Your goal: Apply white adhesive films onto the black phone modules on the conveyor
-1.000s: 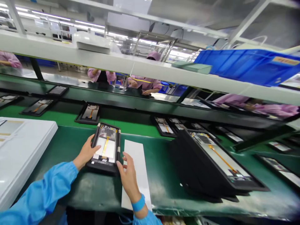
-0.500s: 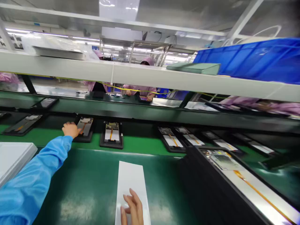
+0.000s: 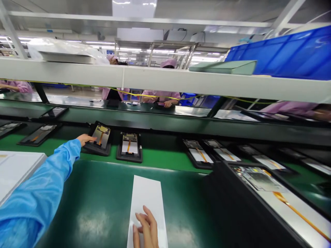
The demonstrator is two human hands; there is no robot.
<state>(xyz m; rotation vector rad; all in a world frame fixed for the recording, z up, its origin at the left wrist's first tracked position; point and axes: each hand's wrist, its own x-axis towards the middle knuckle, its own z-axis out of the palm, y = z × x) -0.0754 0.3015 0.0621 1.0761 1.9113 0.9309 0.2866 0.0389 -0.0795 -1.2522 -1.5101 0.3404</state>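
Note:
My left hand (image 3: 86,139) reaches far out in a blue sleeve, its fingers on the left edge of a black tray (image 3: 100,139) that holds a device with an orange ribbon. That tray sits turned at an angle on the far green belt (image 3: 165,162). A similar black tray (image 3: 129,148) stands square just to its right, out of reach of my fingers. My right hand (image 3: 146,229) rests at the bottom of the view on a long white sheet (image 3: 146,196), fingers apart, holding nothing. Part of that hand is cut off by the frame edge.
A large black tilted fixture (image 3: 258,196) with a device on it fills the lower right. A white panel (image 3: 18,168) lies at the left. Several more trays line the belt. Beyond a white shelf (image 3: 165,81) with a blue crate (image 3: 281,57), co-workers in pink gowns (image 3: 161,97) work.
My left hand has shifted a little right along the far belt, and the tray under its fingers has turned. My right hand remains on the white sheet. The view has tilted slightly.

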